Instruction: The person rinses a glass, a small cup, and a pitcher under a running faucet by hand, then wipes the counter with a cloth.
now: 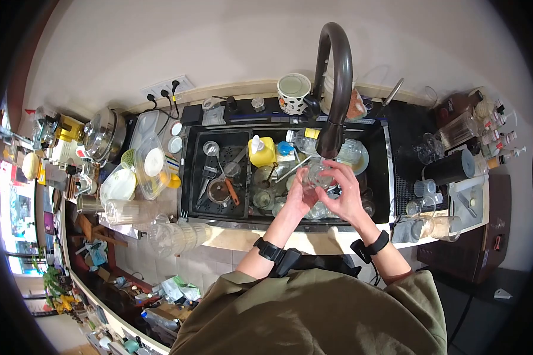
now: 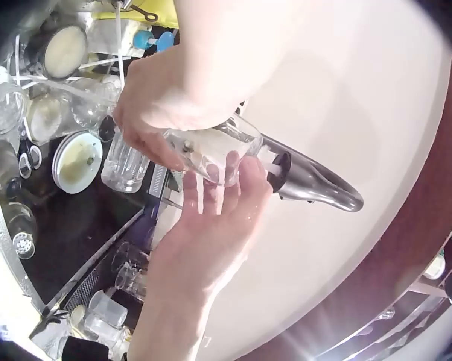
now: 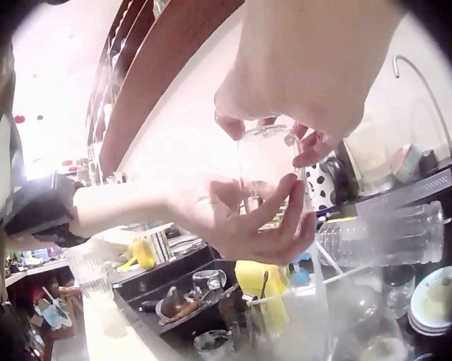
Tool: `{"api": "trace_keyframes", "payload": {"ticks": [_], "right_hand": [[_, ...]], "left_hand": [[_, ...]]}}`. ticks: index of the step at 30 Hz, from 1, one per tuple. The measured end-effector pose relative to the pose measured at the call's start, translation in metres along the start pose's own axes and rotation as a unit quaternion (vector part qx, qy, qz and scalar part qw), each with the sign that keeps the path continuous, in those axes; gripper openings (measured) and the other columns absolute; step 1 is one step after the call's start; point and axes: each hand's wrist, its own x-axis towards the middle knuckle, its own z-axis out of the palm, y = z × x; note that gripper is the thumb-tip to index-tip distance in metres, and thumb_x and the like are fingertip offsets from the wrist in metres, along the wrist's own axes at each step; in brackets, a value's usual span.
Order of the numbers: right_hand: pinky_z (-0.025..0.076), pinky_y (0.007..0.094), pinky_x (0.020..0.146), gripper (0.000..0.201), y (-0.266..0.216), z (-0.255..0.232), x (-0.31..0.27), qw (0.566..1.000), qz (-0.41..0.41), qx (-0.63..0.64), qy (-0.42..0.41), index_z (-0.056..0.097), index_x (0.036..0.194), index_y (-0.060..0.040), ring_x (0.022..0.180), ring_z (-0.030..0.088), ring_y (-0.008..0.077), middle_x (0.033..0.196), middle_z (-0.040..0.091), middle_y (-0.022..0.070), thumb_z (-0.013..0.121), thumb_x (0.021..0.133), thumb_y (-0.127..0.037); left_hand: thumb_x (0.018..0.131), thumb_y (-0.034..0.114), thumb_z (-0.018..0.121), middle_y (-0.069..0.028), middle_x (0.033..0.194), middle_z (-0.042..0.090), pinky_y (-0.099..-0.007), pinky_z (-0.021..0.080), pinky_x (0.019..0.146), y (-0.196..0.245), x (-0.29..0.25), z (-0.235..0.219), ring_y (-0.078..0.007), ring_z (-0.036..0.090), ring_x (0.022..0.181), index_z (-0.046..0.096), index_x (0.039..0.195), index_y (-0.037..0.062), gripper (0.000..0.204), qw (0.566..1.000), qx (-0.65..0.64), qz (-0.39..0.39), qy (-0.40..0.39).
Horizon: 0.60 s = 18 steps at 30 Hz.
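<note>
Over the sink (image 1: 186,177), both hands hold a clear drinking glass (image 1: 317,176) just under the faucet's spout (image 1: 330,142). My left hand (image 1: 299,195) grips its side, fingers wrapped round the wall in the right wrist view. From the other side my right hand (image 1: 343,194) holds the glass by one end, its fingertips on the rounded edge (image 3: 267,131). In the left wrist view the glass (image 2: 224,147) lies tilted between the left hand (image 2: 162,94) and the spread fingers of the right hand (image 2: 211,226). Wet shine shows on the fingers.
Below the hands the sink holds a yellow pump bottle (image 1: 262,152), clear bottles, glassware and stacked plates (image 2: 77,162). A drain tray (image 1: 219,207) on its left carries a ladle (image 1: 212,149) and an orange-handled strainer (image 1: 220,190). Clear pitchers (image 1: 172,238) stand at the front edge.
</note>
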Motion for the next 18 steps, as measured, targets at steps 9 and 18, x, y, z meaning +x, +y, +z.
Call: {"api": "trace_keyframes", "payload": {"ticks": [9,18], "right_hand": [[0.046,0.0257,0.072,0.023,0.012,0.009,-0.002,0.973,0.089,0.214,-0.017,0.064,0.088,-0.0044,0.100,0.054,0.0174,0.126,0.054,0.0105,0.067,0.065,-0.002],[0.044,0.0254,0.077,0.018,0.017,0.014,-0.003,0.946,0.102,0.305,-0.024,0.063,0.086,-0.0007,0.094,0.053,0.0111,0.131,0.049,0.0125,0.063,0.068,0.004]], "left_hand": [[0.093,0.048,0.052,-0.0001,0.098,0.062,-0.0275,0.054,0.064,-0.006,0.001,-0.006,-0.0141,0.065,0.078,0.053,0.107,0.0130,0.038,0.997,0.036,0.069,0.028],[0.097,0.045,0.045,0.0022,0.099,0.064,-0.0308,0.054,0.069,0.003,-0.009,0.006,-0.0126,0.064,0.087,0.055,0.110,0.0172,0.033,0.996,0.052,0.049,0.057]]}}
